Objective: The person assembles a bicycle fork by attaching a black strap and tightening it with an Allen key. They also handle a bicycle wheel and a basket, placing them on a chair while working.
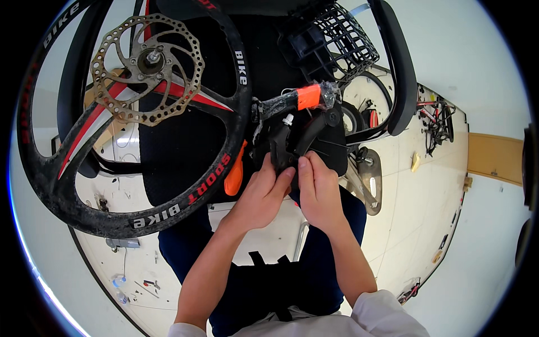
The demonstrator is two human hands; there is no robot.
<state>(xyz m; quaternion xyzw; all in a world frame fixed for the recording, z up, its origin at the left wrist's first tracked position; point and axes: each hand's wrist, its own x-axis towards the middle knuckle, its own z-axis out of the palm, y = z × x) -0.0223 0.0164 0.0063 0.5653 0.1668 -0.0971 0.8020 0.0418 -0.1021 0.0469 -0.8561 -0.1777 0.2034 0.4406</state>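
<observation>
We look down on an upturned bicycle whose black wheel, with broad moulded spokes striped red and white, fills the upper left of the view. At its hub sits a drilled metal brake disc, rust-tinged round its edge. Behind the wheel the dark frame runs across, and a black mudguard curves down the right side.

At the top, right of centre, hangs a black wire basket, tilted on its side; through the mesh we see nothing lying in it, though its far corner is in shadow.

Below the basket a black tube wrapped with an orange band and clear film runs slantwise. Just under it is the black bracket part that both our hands work on, near the middle of the picture and close against the wheel's rim. An orange reflector piece hangs beside the rim, just left of our left hand.

Our left hand comes up from below with fingers curled narrowly, thumb and forefinger pinched on the lower edge of the bracket part. Our right hand lies just beside it, touching it, fingers bunched close and pressed to the same edge; what small piece, if any, sits between the fingertips we cannot tell.

A flat metal plate lies on the pale floor to the right, with scattered small tools further off.
</observation>
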